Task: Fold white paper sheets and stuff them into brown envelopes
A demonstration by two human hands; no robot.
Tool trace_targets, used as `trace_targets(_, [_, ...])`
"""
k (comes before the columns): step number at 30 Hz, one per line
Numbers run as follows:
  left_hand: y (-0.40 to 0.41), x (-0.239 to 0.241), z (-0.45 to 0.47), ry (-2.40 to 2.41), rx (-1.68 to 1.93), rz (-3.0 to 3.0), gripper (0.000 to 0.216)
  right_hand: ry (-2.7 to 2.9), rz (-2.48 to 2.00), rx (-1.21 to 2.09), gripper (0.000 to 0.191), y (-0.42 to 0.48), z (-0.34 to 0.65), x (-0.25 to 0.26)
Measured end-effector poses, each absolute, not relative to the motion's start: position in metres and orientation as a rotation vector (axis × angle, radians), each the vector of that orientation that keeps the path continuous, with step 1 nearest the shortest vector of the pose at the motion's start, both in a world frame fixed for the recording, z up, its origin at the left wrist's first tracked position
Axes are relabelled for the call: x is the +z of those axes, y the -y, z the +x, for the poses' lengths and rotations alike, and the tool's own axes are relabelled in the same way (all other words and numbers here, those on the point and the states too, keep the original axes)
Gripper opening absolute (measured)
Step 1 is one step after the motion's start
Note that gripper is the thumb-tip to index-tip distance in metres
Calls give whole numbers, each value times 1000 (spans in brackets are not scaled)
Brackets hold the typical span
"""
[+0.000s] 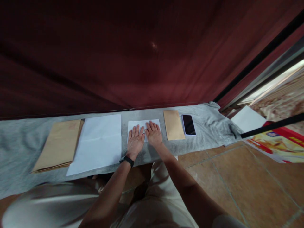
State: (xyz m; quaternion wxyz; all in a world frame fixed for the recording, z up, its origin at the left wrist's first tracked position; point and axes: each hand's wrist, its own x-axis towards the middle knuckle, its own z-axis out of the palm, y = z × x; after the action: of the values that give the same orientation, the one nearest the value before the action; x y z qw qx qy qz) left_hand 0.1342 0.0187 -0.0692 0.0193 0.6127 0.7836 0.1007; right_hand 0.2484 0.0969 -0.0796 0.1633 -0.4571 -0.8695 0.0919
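A small white sheet of paper [140, 123] lies flat on the grey cloth, under both of my hands. My left hand [136, 139] presses on its left part, palm down and fingers stretched out; a dark watch is on that wrist. On the right part rests my right hand [154, 133], also flat with its fingers spread. The two thumbs nearly meet near the sheet's middle. A single brown envelope [174, 125] lies just right of the paper. To the left is a large white sheet [99, 142], partly beside a stack of brown envelopes [59, 142].
A phone [189, 125] with a dark screen lies right of the brown envelope. Grey cloth [206, 126] covers the narrow surface, with a dark red curtain [142, 63] behind it. A colourful box [282, 142] stands at the right, above the tiled floor [232, 177].
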Motion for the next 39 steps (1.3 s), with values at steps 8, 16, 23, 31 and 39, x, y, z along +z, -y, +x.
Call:
trace_targets(8, [-17,-73,133,-2453,360,1922,55,2364,-1368,94,61,-95,269,-92])
trace_targets(16, [-51,-73,143,-2328,455,2013,56,2372,-1367,83,57,-94,266,-94])
trace_targets(23, [-66,-82,131,-2358,483,1979,59,2326,-1320,41,56,-94,267,-100])
trace_targets(31, [-55,-83,111,-2525,447,1849,64,2359,-1377,47,59,-93,267,-97])
trace_targets(39, [-32,-85,103,-2642,502,1760,69,2333,-1359,56,57,-91,267,-95])
